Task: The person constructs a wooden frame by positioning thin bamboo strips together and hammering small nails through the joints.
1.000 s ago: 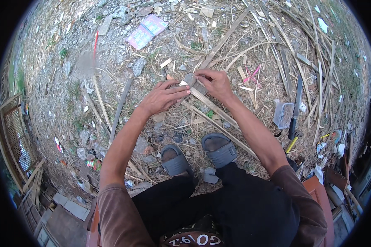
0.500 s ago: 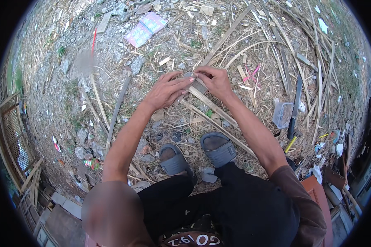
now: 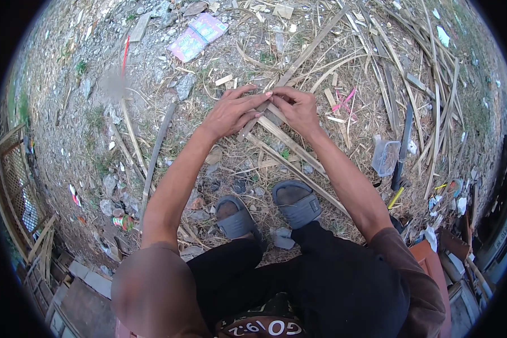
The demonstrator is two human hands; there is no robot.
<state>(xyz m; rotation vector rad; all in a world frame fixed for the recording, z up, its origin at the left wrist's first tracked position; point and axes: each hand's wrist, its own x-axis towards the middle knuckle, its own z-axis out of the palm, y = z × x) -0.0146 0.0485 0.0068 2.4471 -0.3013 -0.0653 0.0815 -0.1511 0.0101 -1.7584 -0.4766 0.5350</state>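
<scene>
Left hand (image 3: 235,112), eleven o'clock: fingers lie over the wooden strips (image 3: 292,144) crossing at twelve; cannot tell whether its grip is clamped. Right hand (image 3: 296,110), one o'clock: grip together, any held piece hidden. Recommended: steady the crossing firmly.

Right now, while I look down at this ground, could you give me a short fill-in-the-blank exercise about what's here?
The left hand and right hand are at the wooden strips; the pink ribbon lies nearer the ____ hand.
Both sandals are ____ in colour.
The thin red strip lies to the ____ of the pinkish package.

Missing words: right; grey; left.
</scene>
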